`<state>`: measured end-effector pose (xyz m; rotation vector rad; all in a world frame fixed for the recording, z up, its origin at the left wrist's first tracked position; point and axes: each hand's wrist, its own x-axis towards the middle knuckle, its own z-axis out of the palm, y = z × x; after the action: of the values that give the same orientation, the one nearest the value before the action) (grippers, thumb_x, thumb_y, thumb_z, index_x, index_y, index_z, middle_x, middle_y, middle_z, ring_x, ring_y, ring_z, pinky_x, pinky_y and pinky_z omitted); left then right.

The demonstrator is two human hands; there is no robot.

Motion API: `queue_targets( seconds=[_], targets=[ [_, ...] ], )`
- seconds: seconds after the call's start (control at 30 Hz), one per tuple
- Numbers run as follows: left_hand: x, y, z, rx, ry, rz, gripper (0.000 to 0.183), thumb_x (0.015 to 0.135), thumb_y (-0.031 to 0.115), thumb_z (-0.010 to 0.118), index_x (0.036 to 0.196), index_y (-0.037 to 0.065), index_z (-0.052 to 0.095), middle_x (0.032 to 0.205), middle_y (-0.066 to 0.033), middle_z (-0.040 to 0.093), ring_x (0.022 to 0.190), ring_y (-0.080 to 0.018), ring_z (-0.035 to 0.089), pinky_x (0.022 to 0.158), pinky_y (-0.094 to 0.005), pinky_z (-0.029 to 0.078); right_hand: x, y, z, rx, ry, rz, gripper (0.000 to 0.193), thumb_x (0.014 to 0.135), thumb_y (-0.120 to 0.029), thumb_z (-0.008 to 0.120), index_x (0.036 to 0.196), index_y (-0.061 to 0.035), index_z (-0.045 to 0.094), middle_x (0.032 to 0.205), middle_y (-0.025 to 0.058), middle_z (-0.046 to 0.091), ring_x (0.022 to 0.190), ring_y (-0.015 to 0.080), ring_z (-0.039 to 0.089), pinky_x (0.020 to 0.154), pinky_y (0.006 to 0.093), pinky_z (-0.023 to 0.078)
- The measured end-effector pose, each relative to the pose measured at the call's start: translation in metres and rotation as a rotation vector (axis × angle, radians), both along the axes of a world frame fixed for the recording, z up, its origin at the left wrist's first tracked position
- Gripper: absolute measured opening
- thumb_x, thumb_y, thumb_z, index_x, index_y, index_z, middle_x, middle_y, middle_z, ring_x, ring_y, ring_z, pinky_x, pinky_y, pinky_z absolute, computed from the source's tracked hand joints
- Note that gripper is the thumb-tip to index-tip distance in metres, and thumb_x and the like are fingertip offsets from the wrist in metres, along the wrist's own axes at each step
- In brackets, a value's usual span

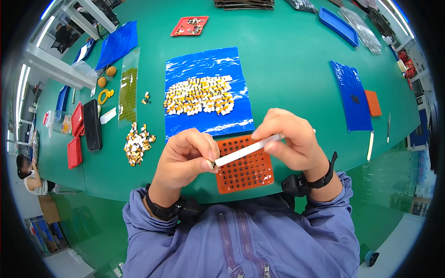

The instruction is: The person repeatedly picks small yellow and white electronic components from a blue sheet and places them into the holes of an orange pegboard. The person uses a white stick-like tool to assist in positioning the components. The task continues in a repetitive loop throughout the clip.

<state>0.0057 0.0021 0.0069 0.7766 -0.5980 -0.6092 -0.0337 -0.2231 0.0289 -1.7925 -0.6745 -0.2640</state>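
Between the thumb and fingers of my left hand [187, 155] is a small dark part [213, 164], too small to name. My right hand [289, 139] grips a slim white stick [243, 153], whose far end meets that small part. Beneath both hands lies an orange-red tray [245, 180] with rows of small black pieces in its holes. Beyond them, a blue sheet [208, 125] carries many small white, yellow and black pieces [199, 96]. A loose heap of similar pieces [137, 144] lies left of my left hand.
On the left are a black phone [92, 125], red trays [75, 152], yellow scissors [105, 96] and a clear-and-green sheet [128, 92]. At the right are another blue sheet [352, 102], an orange tray [372, 103] and tweezers [389, 127]. A red tray [189, 26] and a blue tray [338, 27] sit farther back.
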Motion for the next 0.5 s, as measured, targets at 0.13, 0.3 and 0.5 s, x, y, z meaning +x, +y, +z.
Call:
queue_targets(
  seconds=[0.13,0.3,0.5],
  targets=[
    [0.0006,0.0003,0.0012,0.011,-0.002,0.013,0.011,0.076,-0.003,0.059,0.080,0.001,0.049,0.074,-0.0085,0.052,0.067,-0.0136,0.053,0.061,-0.0235,0.045,0.0018,0.0036,-0.0024,0.042,-0.072,-0.026,0.007,0.074,-0.002,0.061,0.080,-0.0004,0.058,0.068,0.0067,0.054,0.062,0.0178,0.052,0.054,0.0268,0.041],
    [-0.0001,-0.0008,0.0019,0.068,-0.062,0.065,0.009,0.079,-0.001,0.057,0.082,0.002,0.048,0.074,-0.0067,0.051,0.068,-0.0126,0.052,0.062,-0.0231,0.044,0.0004,-0.0021,0.0003,-0.089,-0.014,-0.057,0.007,0.074,-0.003,0.062,0.080,-0.0017,0.060,0.067,0.0054,0.057,0.057,0.0156,0.055,0.052,0.0252,0.042],
    [0.0000,-0.0035,0.0010,0.126,-0.088,0.232,0.008,0.082,0.002,0.054,0.083,0.002,0.047,0.076,-0.0057,0.050,0.069,-0.0111,0.051,0.062,-0.0224,0.043,-0.0016,-0.0008,0.0002,0.095,0.021,-0.102,0.010,0.070,-0.002,0.066,0.079,-0.0017,0.061,0.068,0.0058,0.059,0.057,0.0124,0.056,0.049,0.0224,0.042]
  ],
)
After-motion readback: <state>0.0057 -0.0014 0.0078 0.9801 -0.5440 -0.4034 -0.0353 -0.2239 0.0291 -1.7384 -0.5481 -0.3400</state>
